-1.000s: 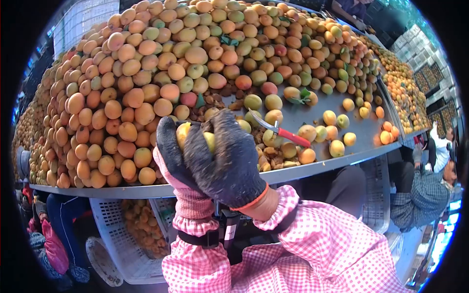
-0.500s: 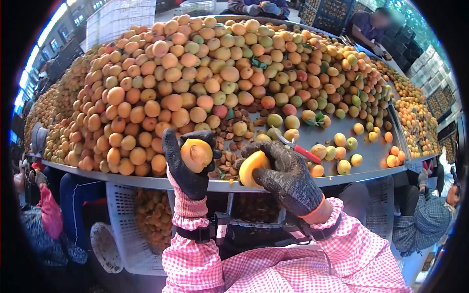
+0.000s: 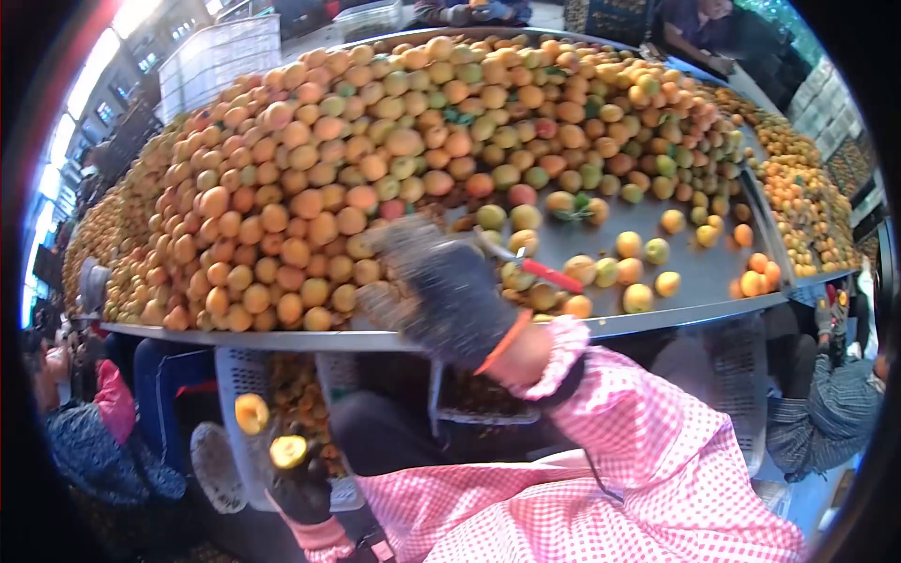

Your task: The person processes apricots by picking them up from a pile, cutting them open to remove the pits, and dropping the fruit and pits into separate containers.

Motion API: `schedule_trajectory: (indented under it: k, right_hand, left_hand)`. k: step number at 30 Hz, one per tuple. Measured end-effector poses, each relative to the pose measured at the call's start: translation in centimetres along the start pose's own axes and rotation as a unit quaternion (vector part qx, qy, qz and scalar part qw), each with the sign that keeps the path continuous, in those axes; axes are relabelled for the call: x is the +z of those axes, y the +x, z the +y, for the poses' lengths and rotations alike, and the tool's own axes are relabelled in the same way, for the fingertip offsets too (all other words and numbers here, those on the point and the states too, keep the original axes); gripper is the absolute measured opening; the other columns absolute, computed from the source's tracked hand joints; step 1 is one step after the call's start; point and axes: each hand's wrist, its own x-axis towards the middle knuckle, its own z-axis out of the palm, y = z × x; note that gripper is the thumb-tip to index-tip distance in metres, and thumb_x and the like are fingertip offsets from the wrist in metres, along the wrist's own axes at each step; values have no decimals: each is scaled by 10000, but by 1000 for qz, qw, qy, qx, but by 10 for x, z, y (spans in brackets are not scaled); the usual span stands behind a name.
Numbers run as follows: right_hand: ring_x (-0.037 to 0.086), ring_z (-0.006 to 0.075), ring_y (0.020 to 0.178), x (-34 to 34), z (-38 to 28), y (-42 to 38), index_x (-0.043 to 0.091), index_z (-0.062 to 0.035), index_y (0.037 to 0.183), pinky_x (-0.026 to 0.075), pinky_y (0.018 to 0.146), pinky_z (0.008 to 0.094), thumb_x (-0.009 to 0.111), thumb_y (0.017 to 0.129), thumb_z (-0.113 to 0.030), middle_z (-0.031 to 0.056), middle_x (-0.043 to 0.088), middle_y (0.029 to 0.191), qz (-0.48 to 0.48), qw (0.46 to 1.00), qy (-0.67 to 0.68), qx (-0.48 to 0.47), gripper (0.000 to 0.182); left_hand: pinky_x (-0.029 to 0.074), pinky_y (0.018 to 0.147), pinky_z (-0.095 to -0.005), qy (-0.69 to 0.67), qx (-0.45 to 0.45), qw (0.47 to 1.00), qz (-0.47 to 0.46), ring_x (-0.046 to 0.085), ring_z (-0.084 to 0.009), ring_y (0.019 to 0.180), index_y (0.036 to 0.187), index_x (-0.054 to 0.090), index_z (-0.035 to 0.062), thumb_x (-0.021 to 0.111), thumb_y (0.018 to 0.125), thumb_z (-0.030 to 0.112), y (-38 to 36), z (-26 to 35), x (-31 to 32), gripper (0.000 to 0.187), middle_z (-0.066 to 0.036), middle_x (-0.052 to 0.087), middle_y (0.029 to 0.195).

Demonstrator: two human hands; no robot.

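My left hand (image 3: 305, 493), in a black glove, is low at the left over a white basket, its fingers apart. One cut apricot half (image 3: 288, 451) shows right at its fingertips. Another apricot half (image 3: 251, 413) is up and to the left, clear of the fingers, over the basket's edge. My right hand (image 3: 436, 286), in a dirty dark glove, reaches across the table rim to the near edge of the apricot pile (image 3: 310, 202); its fingers are smeared by motion. Just right of it lies a red-handled tool (image 3: 552, 275) with a metal blade, among loose apricots.
The metal table (image 3: 601, 235) has a raised front rim. Below it stand a white perforated basket (image 3: 242, 373) with cut fruit and a white bucket (image 3: 216, 469). Loose apricots (image 3: 638, 298) lie at the right. Other people sit at the left, right (image 3: 826, 403) and far side.
My left hand has dropped from above the rim to the basket, and two apricot halves are now near it. The right hand has moved left to the pile without its half. The view has shifted.
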Motion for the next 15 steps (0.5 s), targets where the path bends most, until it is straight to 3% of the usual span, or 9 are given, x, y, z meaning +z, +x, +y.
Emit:
schedule_trajectory:
  k: [1,2,4,6,8,10,12,13,15]
  right_hand:
    - [604,369,830,-27,27,-7,604,-18,990,488,719,437,683,771,-301,201,611,932,-80,988,-105,76,366]
    - [607,364,810,-45,64,-19,613,-26,945,487,690,453,654,789,-283,196,606,888,-59,984,-156,65,304]
    - [613,365,809,-77,98,-37,627,-33,880,491,680,465,630,780,-295,194,617,875,-180,932,-283,137,281]
    - [615,371,795,-89,112,-47,631,-34,859,494,673,466,620,775,-277,197,624,864,-203,916,-299,174,258]
    - [616,380,763,-87,121,-48,623,-21,852,492,670,470,597,749,-216,200,629,829,-371,853,-281,238,223]
    - [614,392,738,-82,122,-51,611,-9,846,488,653,476,579,717,-135,199,623,785,-345,879,-265,197,183]
    - [609,393,747,-88,108,-52,597,-8,859,486,645,458,609,710,-109,200,618,792,-232,919,-250,198,180]
    - [594,401,738,-92,96,-50,574,-4,853,479,633,435,656,699,-76,215,600,768,-122,959,-182,182,189]
    - [617,255,631,-116,69,-59,554,2,825,472,564,342,737,716,-106,126,614,693,-49,983,-44,170,239]
  left_hand:
    - [537,673,-290,-231,-98,968,-20,644,-211,877,1314,437,11,469,930,244,0,17,3,451,-130,605,1146]
    - [510,778,-272,-443,-192,875,-37,630,-182,932,1283,459,-24,529,895,108,1,29,7,416,-119,616,1101]
    - [513,674,-226,-481,-246,841,24,629,-160,871,1299,455,-10,550,890,159,18,24,26,453,-134,620,1095]
    - [476,513,-197,-633,-229,727,-135,620,-155,667,1283,476,-3,537,904,305,44,52,58,492,-147,643,1019]
    - [424,405,-205,-411,-145,896,84,539,-150,466,1256,496,-14,454,918,477,48,71,114,597,-157,656,914]
    - [428,377,-222,-588,-246,753,-165,506,-161,399,1232,505,-33,390,927,535,59,121,124,655,-168,652,854]
    - [482,436,-242,-621,-264,707,-212,569,-175,492,1199,518,-66,361,928,553,57,138,137,694,-169,652,865]
    - [477,454,-260,-589,-267,742,-174,580,-199,565,1236,477,-71,365,928,558,51,133,142,709,-173,633,885]
    - [486,503,-267,-464,-216,854,-96,612,-230,670,1203,485,-109,376,921,562,32,150,153,735,-187,620,904]
